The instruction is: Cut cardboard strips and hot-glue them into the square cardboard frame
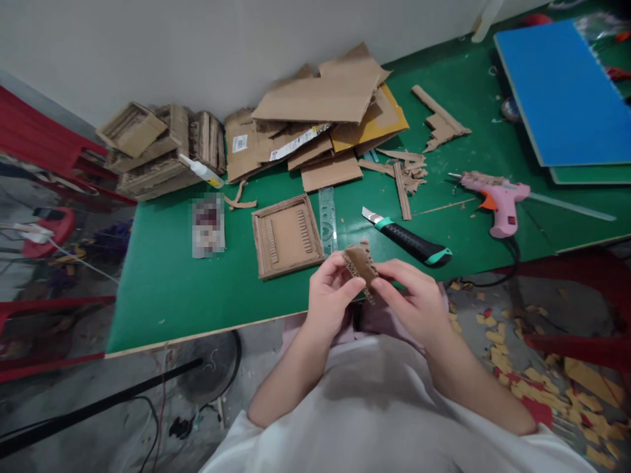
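Observation:
A small piece of corrugated cardboard [362, 264] is held up at the table's near edge, its ragged fluted edges showing. My left hand [331, 292] pinches it from the left, thumb on its face. From the other side, my right hand [411, 299] grips it between thumb and fingers. Just beyond my left hand lies a square cardboard tray [286, 243] with two rows of small strips inside. A clear ruler [327, 220] rests beside the tray. The black and teal utility knife [409, 240] lies past my right hand with some blade out.
A pink glue gun [505, 200] with a glue stick lies at right, near a blue board [566, 92]. Cardboard sheets [315, 98], scraps [404, 174] and stacked cardboard frames [162, 144] line the back. A white glue bottle [200, 169] leans there. Scraps litter the floor.

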Demonstrator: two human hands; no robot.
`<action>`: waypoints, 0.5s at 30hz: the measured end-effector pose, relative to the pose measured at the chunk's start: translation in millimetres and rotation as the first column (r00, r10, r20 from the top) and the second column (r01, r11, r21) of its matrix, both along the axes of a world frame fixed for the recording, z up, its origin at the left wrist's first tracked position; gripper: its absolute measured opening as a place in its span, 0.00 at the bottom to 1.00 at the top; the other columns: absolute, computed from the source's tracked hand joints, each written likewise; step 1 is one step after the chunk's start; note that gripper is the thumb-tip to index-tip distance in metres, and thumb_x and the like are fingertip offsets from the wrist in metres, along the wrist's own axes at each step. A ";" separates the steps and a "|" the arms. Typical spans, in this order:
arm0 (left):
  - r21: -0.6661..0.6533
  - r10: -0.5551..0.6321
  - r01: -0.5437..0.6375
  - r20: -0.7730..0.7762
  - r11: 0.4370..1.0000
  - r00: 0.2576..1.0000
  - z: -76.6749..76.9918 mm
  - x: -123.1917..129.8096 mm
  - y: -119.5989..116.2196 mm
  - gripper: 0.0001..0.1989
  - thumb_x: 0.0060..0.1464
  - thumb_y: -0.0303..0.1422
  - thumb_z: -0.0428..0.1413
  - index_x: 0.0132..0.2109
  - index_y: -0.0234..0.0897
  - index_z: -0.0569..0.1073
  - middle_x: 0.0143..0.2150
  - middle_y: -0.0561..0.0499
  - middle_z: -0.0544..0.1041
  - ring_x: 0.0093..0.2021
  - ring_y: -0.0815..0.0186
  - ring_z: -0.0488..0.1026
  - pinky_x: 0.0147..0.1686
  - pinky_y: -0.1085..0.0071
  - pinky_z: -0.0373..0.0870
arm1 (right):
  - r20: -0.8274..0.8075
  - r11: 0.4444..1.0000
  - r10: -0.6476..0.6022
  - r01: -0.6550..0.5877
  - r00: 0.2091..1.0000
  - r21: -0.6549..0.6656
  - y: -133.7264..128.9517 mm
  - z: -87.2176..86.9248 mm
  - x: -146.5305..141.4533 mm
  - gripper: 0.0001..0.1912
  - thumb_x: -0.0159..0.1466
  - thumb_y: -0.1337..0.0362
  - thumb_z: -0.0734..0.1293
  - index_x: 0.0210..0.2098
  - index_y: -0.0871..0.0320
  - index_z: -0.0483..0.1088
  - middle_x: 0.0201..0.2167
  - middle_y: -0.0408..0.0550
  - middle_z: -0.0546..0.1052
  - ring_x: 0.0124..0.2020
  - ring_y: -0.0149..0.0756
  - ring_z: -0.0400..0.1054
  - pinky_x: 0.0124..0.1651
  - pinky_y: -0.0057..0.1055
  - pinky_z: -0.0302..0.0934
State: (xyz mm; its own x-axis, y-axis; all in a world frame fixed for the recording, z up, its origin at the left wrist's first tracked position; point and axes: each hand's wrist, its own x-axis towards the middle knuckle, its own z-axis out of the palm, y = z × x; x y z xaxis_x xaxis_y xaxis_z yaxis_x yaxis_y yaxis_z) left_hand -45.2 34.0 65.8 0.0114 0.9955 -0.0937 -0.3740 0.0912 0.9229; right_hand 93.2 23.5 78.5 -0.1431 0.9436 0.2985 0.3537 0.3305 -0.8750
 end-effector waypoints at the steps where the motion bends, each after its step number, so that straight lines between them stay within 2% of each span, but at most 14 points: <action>1: 0.000 0.011 -0.011 0.033 1.000 0.999 2.7 -0.2 -1.1 0.14 0.39 0.35 0.64 0.36 0.39 0.73 0.35 0.54 0.73 0.35 0.70 0.70 0.38 0.73 0.67 | -0.020 1.000 0.022 -0.022 1.000 0.022 -0.3 0.1 -0.3 0.10 0.60 0.64 0.63 0.41 0.55 0.68 0.35 0.45 0.74 0.35 0.29 0.67 0.38 0.26 0.63; 5: 0.060 0.052 -0.059 0.106 0.996 0.993 14.8 -1.9 -4.0 0.15 0.38 0.37 0.65 0.35 0.39 0.73 0.34 0.53 0.75 0.35 0.67 0.72 0.37 0.71 0.69 | 0.001 0.989 0.022 -0.022 1.000 0.150 -0.5 -1.0 -4.8 0.25 0.52 0.57 0.70 0.48 0.54 0.64 0.40 0.48 0.73 0.40 0.35 0.67 0.42 0.32 0.64; 7: 0.129 0.084 -0.102 0.137 0.986 0.987 19.5 -2.6 -4.6 0.13 0.38 0.37 0.65 0.33 0.39 0.73 0.31 0.53 0.74 0.36 0.67 0.72 0.37 0.71 0.69 | 0.023 0.978 0.002 -0.006 1.000 0.207 -0.6 -1.6 -9.0 0.28 0.50 0.58 0.71 0.49 0.54 0.63 0.40 0.49 0.73 0.40 0.36 0.68 0.43 0.34 0.64; 9: 0.161 0.107 -0.135 0.168 0.978 0.980 22.0 -2.6 -5.1 0.12 0.38 0.36 0.65 0.30 0.38 0.72 0.28 0.55 0.73 0.35 0.69 0.71 0.36 0.73 0.68 | 0.023 0.970 -0.001 -0.004 1.000 0.241 -1.3 -1.4 -13.6 0.27 0.50 0.60 0.71 0.48 0.54 0.63 0.38 0.49 0.74 0.39 0.36 0.68 0.41 0.33 0.64; 11: 0.134 0.118 -0.145 0.190 0.980 0.975 21.8 -1.5 -5.5 0.12 0.37 0.34 0.65 0.29 0.38 0.71 0.27 0.56 0.72 0.32 0.71 0.70 0.34 0.75 0.68 | 0.020 0.968 0.001 -0.006 1.000 0.252 -2.8 -0.6 -17.7 0.24 0.51 0.63 0.71 0.47 0.54 0.64 0.37 0.48 0.74 0.37 0.34 0.68 0.40 0.33 0.64; 15: 0.078 0.078 -0.091 0.159 0.993 0.984 18.6 2.8 -3.1 0.14 0.38 0.34 0.65 0.31 0.38 0.69 0.29 0.56 0.72 0.30 0.72 0.69 0.32 0.76 0.67 | 0.015 0.977 -0.017 0.013 1.000 0.213 -6.9 -1.1 -20.7 0.13 0.55 0.68 0.67 0.40 0.54 0.67 0.31 0.44 0.74 0.32 0.30 0.68 0.36 0.29 0.64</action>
